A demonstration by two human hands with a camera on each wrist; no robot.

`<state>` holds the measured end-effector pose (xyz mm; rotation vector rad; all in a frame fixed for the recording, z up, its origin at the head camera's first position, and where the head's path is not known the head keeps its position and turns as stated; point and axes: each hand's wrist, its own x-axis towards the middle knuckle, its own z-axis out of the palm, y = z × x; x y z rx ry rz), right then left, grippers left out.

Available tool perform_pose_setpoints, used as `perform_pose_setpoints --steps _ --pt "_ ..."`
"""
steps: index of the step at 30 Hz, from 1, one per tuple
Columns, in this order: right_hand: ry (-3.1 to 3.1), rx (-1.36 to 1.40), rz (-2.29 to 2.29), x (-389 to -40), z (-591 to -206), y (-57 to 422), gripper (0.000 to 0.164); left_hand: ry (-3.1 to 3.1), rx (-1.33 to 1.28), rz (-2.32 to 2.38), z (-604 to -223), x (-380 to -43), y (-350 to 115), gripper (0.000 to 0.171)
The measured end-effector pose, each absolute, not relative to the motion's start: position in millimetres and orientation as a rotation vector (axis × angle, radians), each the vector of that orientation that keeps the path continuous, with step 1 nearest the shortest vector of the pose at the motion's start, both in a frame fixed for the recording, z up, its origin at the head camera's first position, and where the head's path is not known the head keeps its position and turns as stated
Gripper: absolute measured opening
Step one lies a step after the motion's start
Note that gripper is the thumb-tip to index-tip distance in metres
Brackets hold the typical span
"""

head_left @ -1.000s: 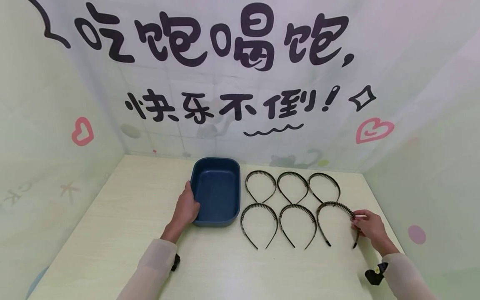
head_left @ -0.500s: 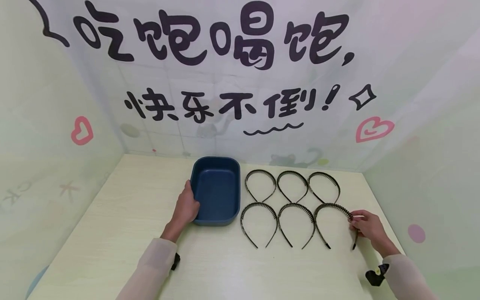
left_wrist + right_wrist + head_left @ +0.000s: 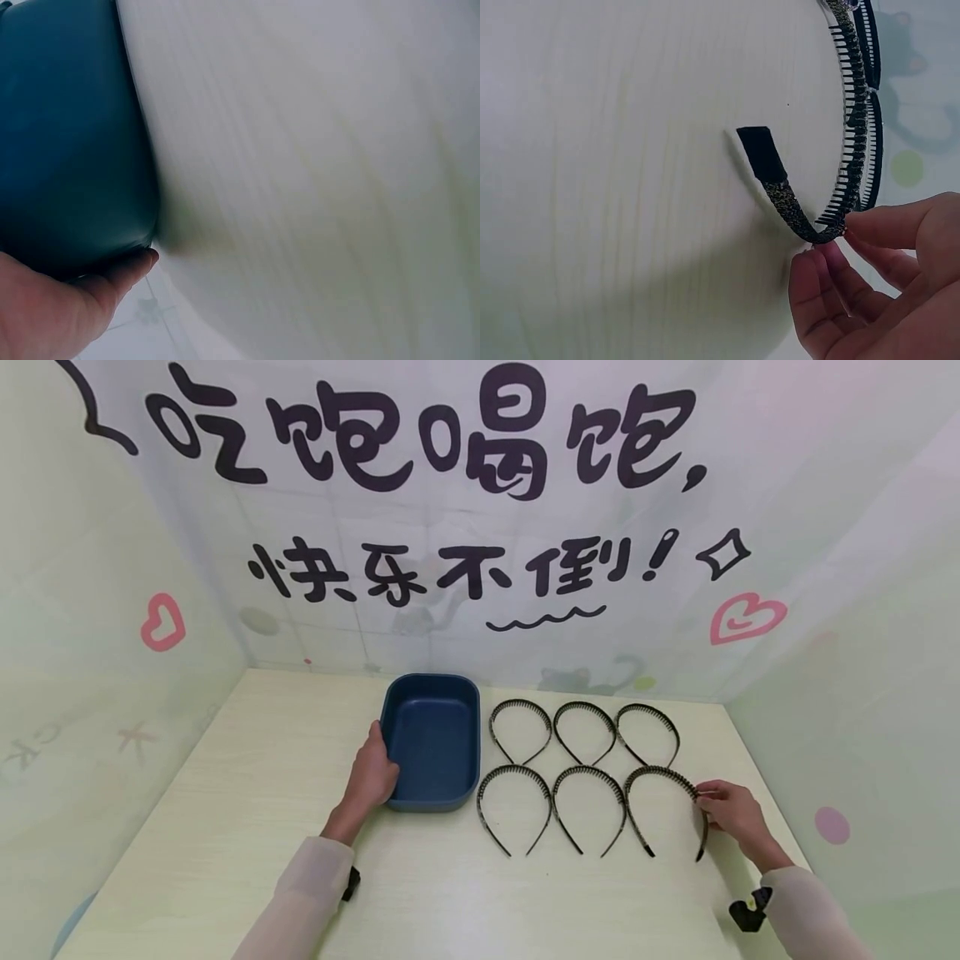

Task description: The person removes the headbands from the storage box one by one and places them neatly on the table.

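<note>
My left hand (image 3: 373, 768) holds the left side of a dark blue rectangular box (image 3: 433, 806), its thumb over the rim. In the left wrist view, the fingers (image 3: 112, 281) lie against the box wall (image 3: 75, 142). My right hand (image 3: 738, 817) pinches the right arm of a toothed headband (image 3: 660, 769), the rightmost of the front row. This band has a dark, gold-flecked cover and a black end tip, seen in the right wrist view (image 3: 762, 154). To its left lie a middle headband (image 3: 588, 769) and a left headband (image 3: 513, 768), side by side and close together.
Behind the front row, three more dark toothed headbands (image 3: 585, 704) lie in a row along the back of the pale wooden table (image 3: 480, 902). A printed cloth wall (image 3: 450, 647) rises behind the table, with further cloth at both sides.
My right hand has slid its headband a little to the left, up against the middle one. The other front headbands have shifted slightly left too. My left hand and the box stay put.
</note>
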<state>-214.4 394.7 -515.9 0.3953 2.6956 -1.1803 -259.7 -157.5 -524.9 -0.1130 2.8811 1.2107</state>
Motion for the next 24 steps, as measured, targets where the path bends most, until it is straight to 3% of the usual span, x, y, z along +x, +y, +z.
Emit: perform_pose_setpoints --steps 15,24 --pt "2.863 0.372 -0.980 -212 -512 389 0.039 2.842 -0.107 1.232 -526 -259 -162 0.076" --pt "3.072 0.101 -0.864 -223 -491 356 0.044 2.807 -0.100 1.345 -519 -261 -175 0.069"
